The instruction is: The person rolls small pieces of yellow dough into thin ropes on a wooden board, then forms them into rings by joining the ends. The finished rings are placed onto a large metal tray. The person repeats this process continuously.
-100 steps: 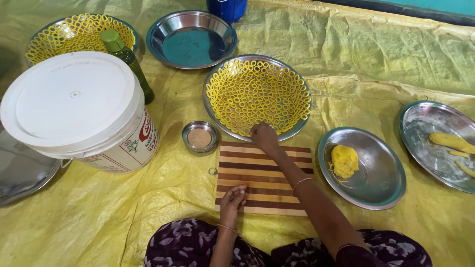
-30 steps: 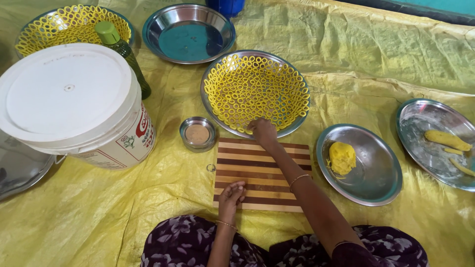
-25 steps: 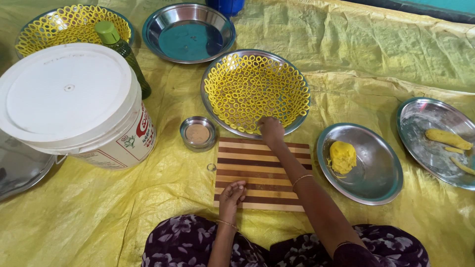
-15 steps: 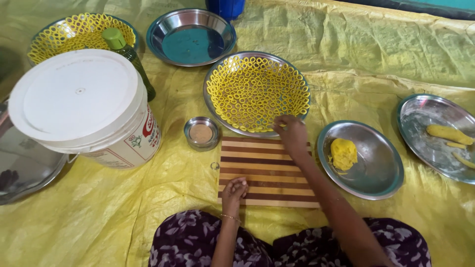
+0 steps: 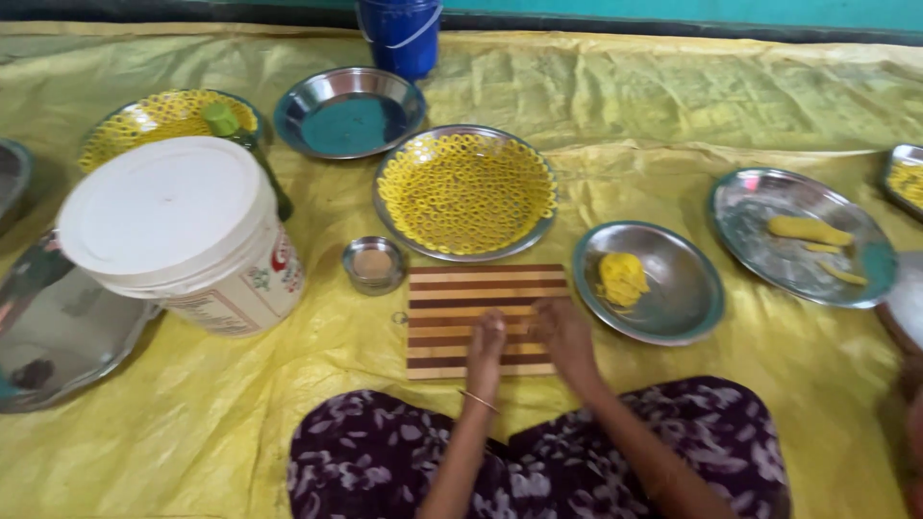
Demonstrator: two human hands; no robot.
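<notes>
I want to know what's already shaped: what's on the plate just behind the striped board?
The steel plate is covered with small yellow rings in rows; its base beneath them is hidden.

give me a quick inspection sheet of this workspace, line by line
surface: creased yellow plastic sheet covering the floor
job's things: striped wooden board; plate of yellow rings; steel plate with yellow dough
clutter: white lidded bucket, small steel bowl, empty steel plate, blue bucket, green-capped bottle
hands: left hand and right hand both on the board, blurred
cables: nothing seen
surroundings: teal wall behind
</notes>
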